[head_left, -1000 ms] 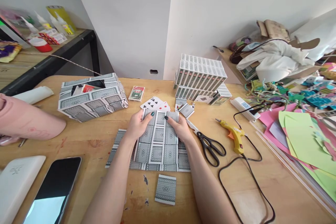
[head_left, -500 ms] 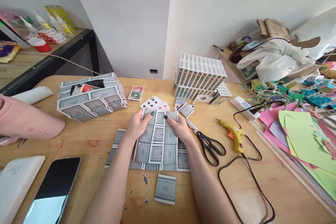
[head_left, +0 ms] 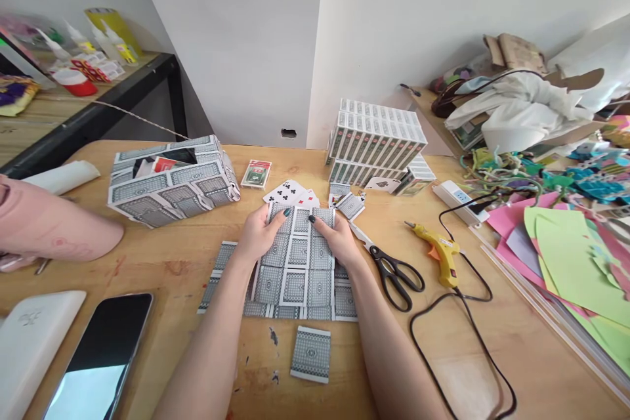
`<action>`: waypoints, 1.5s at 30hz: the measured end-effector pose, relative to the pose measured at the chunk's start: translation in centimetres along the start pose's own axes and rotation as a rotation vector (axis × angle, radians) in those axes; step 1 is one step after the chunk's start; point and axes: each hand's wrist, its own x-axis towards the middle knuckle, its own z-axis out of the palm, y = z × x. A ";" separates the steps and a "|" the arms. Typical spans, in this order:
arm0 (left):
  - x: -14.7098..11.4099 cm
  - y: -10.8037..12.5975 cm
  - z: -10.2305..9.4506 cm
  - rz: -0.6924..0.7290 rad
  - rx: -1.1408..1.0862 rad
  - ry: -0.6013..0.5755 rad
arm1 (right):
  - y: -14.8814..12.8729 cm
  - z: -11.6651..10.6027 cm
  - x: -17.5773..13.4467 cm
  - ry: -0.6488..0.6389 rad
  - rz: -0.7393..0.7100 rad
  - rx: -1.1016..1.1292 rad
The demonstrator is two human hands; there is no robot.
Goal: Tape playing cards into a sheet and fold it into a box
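A panel of joined playing cards (head_left: 295, 256), grey patterned backs up, is between my two hands. My left hand (head_left: 260, 234) grips its far left edge, thumb on top. My right hand (head_left: 339, 239) pinches the far right edge the same way; the fingers beneath are hidden. Under the panel, more joined cards (head_left: 345, 302) lie on the table and stick out at both sides. One folded card (head_left: 310, 354) rests nearer me. Face-up cards (head_left: 285, 192) lie just beyond the panel. Black-handled scissors (head_left: 394, 272) are beside my right hand.
A yellow glue gun (head_left: 440, 252) with a black cable lies right of the scissors. Stacked card boxes (head_left: 377, 141) stand at the back. A card-covered box (head_left: 172, 184), a pink bottle (head_left: 59, 223) and a phone (head_left: 101, 348) are on the left. Coloured paper (head_left: 566, 256) covers the far right.
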 end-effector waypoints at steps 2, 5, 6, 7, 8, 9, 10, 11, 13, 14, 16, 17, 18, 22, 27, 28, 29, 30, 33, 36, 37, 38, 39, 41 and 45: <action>0.0 -0.1 0.1 -0.004 0.006 0.003 | -0.1 0.0 0.0 0.007 0.007 0.020; 0.1 -0.3 0.2 -0.006 -0.004 0.024 | -0.3 0.1 0.1 0.020 0.040 0.085; 0.2 -0.4 0.2 -0.010 -0.007 0.035 | -0.4 0.1 0.1 0.023 0.056 0.108; 0.3 -0.5 0.2 -0.017 -0.012 0.051 | -0.4 0.1 0.0 0.020 0.071 0.128; 0.4 -0.6 0.1 -0.027 -0.019 0.074 | -0.5 0.1 0.0 0.011 0.084 0.141; 0.5 -0.7 0.1 -0.037 -0.029 0.104 | -0.5 0.2 0.0 -0.004 0.095 0.150; 0.6 -0.8 0.0 -0.045 -0.041 0.135 | -0.5 0.2 0.0 -0.023 0.107 0.155; 0.7 -0.9 -0.1 -0.053 -0.057 0.168 | -0.5 0.3 -0.1 -0.038 0.116 0.157; 0.8 -1.1 -0.2 -0.070 -0.098 0.210 | -0.5 0.4 -0.1 -0.044 0.121 0.161; 0.8 -1.2 -0.1 -0.084 -0.120 0.217 | -0.4 0.4 -0.1 -0.034 0.117 0.161; 0.7 -1.4 0.0 -0.111 -0.166 0.201 | -0.4 0.5 -0.1 -0.004 0.103 0.149; 0.7 -1.4 0.1 -0.115 -0.183 0.179 | -0.4 0.5 -0.1 0.009 0.099 0.138; 0.6 -1.4 0.2 -0.113 -0.189 0.158 | -0.3 0.4 -0.1 0.016 0.101 0.128; 0.6 -1.3 0.5 -0.072 -0.141 0.166 | -0.3 0.3 0.0 0.012 0.101 0.095; 0.5 -1.0 0.5 -0.135 -0.201 0.124 | -0.1 0.3 0.2 0.116 -0.027 0.038; 0.3 -0.9 0.5 -0.156 -0.222 0.064 | -0.1 0.3 0.2 0.152 -0.055 0.034; 0.2 -0.8 0.5 -0.168 -0.230 0.008 | -0.2 0.3 0.3 0.185 -0.075 0.032; 0.1 -0.7 0.5 -0.167 -0.222 -0.031 | -0.3 0.3 0.3 0.212 -0.085 0.033; 0.0 -0.4 0.6 -0.102 -0.164 -0.006 | -0.6 0.2 0.1 0.205 -0.049 0.074; 0.0 -0.4 0.6 -0.059 -0.120 0.080 | -0.7 0.3 -0.1 0.116 0.033 0.136; 0.1 -0.4 0.6 -0.053 -0.108 0.101 | -0.7 0.3 -0.1 0.092 0.057 0.146; 0.2 -0.5 0.6 -0.049 -0.098 0.119 | -0.7 0.3 -0.2 0.076 0.073 0.148; 0.2 -0.5 0.6 -0.046 -0.094 0.131 | -0.6 0.4 -0.2 0.069 0.076 0.139; 0.3 -0.7 0.5 -0.046 -0.104 0.128 | -0.5 0.5 -0.1 0.085 0.035 0.098; 0.5 -1.2 0.3 -0.109 -0.131 0.055 | -0.2 0.5 0.0 0.198 -0.107 -0.058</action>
